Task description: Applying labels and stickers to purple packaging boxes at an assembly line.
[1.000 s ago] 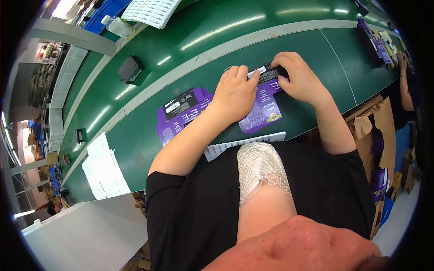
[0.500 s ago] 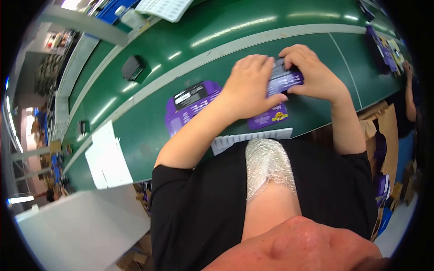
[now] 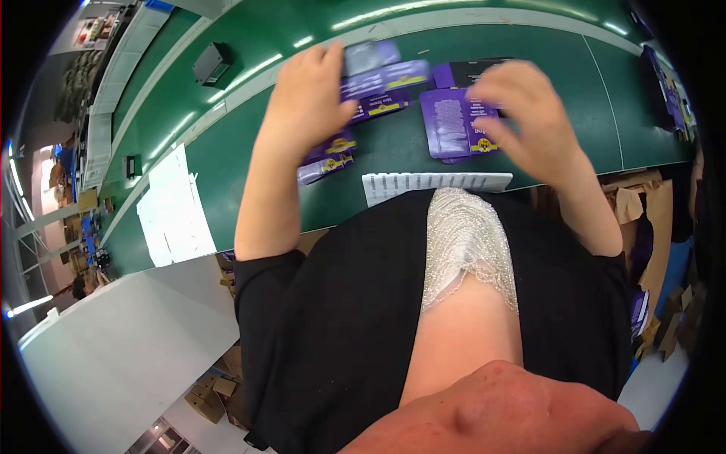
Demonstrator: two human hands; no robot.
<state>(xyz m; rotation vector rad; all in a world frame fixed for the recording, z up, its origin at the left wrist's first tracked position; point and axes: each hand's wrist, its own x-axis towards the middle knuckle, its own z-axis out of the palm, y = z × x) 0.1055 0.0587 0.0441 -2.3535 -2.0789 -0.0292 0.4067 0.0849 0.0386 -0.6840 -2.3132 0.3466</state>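
Note:
My left hand [image 3: 308,94] grips the left end of a folded purple carton [image 3: 397,76] with a grey panel, blurred by motion. That carton is over other flat purple cartons [image 3: 327,165] on the left of the bench; how they overlap is partly hidden by my hand. On the right, my right hand [image 3: 528,113] hangs with fingers apart and slightly curled, holding nothing. Its fingertips are above the right edge of another purple carton [image 3: 448,127], which lies flat with a yellow band. A black-and-purple carton piece [image 3: 469,73] shows behind it.
A white printed sheet [image 3: 435,181] stands along the green bench's near edge, against my body. White papers [image 3: 175,212] lie at the left. A small black box [image 3: 212,63] sits farther back. More purple packages [image 3: 662,87] are at the far right.
My left hand has moved left with the purple carton, over the other cartons there. My right hand has let go of that carton and opened. The view has shifted slightly.

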